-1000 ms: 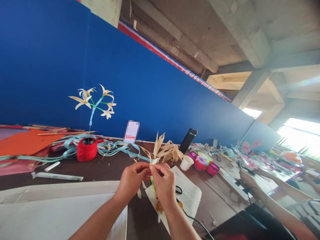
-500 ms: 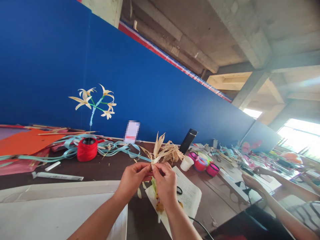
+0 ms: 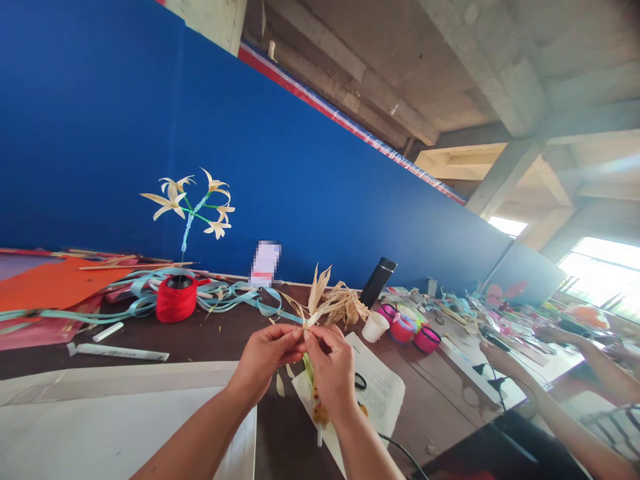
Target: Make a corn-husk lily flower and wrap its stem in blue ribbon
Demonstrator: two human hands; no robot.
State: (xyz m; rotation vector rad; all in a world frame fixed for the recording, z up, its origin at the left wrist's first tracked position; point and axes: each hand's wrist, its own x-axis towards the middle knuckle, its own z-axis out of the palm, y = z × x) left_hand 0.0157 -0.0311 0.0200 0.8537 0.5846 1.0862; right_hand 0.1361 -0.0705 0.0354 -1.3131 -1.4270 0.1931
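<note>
Both hands meet over the dark table, fingertips pinched together at the base of a pale dried-husk flower point(image 3: 317, 297). My left hand point(image 3: 267, 359) is closed on that base from the left, and my right hand point(image 3: 331, 363) closes on it from the right. The flower's long petals point up and to the right. Just behind lies a heap of dried husks point(image 3: 346, 301). Beneath my right hand are a printed sheet point(image 3: 383, 380) and a yellow-brown item point(image 3: 320, 408), partly covered. A finished-looking spray of cream flowers point(image 3: 173, 202) stands at the left on a blue-wrapped stem.
A red thread spool point(image 3: 176, 301), blue ribbon point(image 3: 234, 298) and a white tube point(image 3: 123, 352) lie left. A white board point(image 3: 120, 427) fills the front left. A black cylinder point(image 3: 379, 283), white cup point(image 3: 375, 327) and power strip point(image 3: 480, 373) are right, near another person's arms point(image 3: 545, 407).
My hands keep nearly the same pose on the flower base. At the right, the other person's farther hand has shifted. The view has moved very slightly.
</note>
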